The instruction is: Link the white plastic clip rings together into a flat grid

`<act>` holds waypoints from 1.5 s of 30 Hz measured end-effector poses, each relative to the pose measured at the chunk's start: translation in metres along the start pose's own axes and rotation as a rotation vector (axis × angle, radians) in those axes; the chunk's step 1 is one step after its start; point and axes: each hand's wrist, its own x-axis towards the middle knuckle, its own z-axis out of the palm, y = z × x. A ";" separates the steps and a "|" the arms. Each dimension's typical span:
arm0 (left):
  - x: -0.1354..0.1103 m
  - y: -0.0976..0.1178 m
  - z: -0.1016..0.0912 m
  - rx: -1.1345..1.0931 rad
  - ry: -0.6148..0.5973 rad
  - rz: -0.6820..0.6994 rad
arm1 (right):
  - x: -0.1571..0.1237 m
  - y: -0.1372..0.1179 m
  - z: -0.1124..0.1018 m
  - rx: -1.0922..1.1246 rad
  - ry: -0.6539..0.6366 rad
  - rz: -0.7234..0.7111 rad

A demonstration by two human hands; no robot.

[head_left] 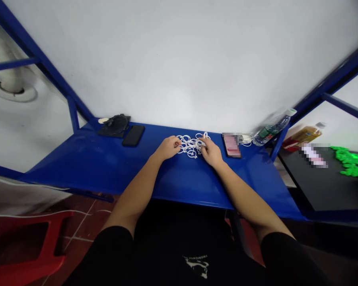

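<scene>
A cluster of thin white rings point(191, 144) with small knobs lies on the blue tabletop point(179, 178) between my hands. The rings overlap, and whether they are joined I cannot tell. At the cluster's left edge my left hand point(168, 147) is closed, thumb and index finger pinching the rim of a ring. My right hand point(211, 152) curls over the right end, its thumb and fingers closed around white rings there. One ring point(205, 135) stands up beside the right fingertips.
A black phone point(133, 136) and a dark round object point(116, 125) lie left. To the right are a lit phone point(232, 145), a white cable point(246, 139) and a clear bottle point(273, 129). Blue frame posts flank the table; a black side table point(325, 190) holds green pieces point(350, 161).
</scene>
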 end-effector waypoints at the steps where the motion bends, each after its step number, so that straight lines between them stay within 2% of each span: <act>1: 0.000 0.004 0.001 -0.028 0.045 0.036 | 0.000 0.000 0.000 -0.023 -0.011 0.010; 5: -0.001 0.017 0.009 -0.115 0.170 0.133 | -0.004 -0.007 0.003 -0.054 -0.004 0.041; 11: 0.001 0.017 0.021 -0.266 0.299 0.130 | -0.005 -0.018 0.002 -0.057 0.012 0.079; 13: 0.001 0.016 0.023 -0.299 0.317 0.135 | -0.007 -0.021 0.001 0.012 -0.005 0.060; 16: 0.000 0.020 0.024 -0.324 0.297 0.140 | -0.011 -0.029 0.002 0.190 -0.108 -0.030; 19: 0.000 0.025 0.026 -0.332 0.225 0.130 | -0.016 -0.040 0.005 0.286 -0.135 -0.084; 22: -0.001 0.028 0.030 -0.370 0.178 0.085 | -0.017 -0.045 0.006 0.341 -0.056 -0.065; 27: -0.002 0.025 0.031 -0.498 0.070 -0.040 | -0.014 -0.037 0.006 0.557 0.118 0.174; 31: -0.004 0.023 0.022 -0.342 -0.078 -0.021 | -0.008 -0.028 0.008 0.635 0.246 0.303; 34: -0.006 0.021 0.014 -0.201 -0.162 0.041 | -0.005 -0.027 0.007 0.667 0.239 0.329; 37: -0.007 0.018 0.005 -0.151 -0.261 0.073 | -0.004 -0.030 0.006 0.732 0.203 0.349; 45: -0.009 0.023 -0.011 -0.101 -0.642 -0.052 | -0.005 -0.028 0.009 0.792 0.160 0.363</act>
